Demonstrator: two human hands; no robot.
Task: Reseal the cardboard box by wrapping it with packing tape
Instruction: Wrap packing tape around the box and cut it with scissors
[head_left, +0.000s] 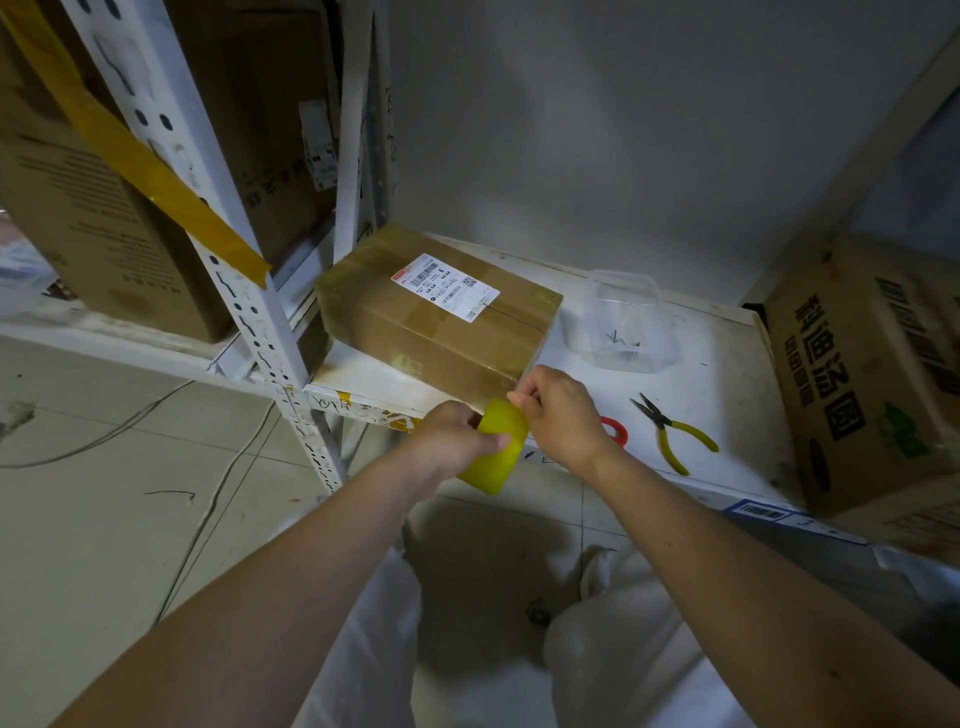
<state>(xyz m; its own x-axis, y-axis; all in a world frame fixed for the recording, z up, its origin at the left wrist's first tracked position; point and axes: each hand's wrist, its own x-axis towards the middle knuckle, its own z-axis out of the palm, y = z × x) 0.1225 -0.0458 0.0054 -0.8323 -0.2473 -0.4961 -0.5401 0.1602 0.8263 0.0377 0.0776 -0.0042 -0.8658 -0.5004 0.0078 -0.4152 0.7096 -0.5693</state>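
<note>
At centre frame, a yellow roll of packing tape (496, 447) is gripped by the left hand (451, 436), fingers curled round it. Its upper edge is pinched by the right hand (558, 410). Just beyond, a brown taped cardboard box with a white label (436, 317) lies on the white shelf (727, 374). Right of centre, yellow-handled pliers (672, 431) and a clear plastic container (623, 322) are placed.

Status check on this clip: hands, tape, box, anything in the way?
Left hand grips tape roll; right hand pinches its free end. Cardboard box on shelf, untouched. Pliers and clear tub alongside, not blocking.
</note>
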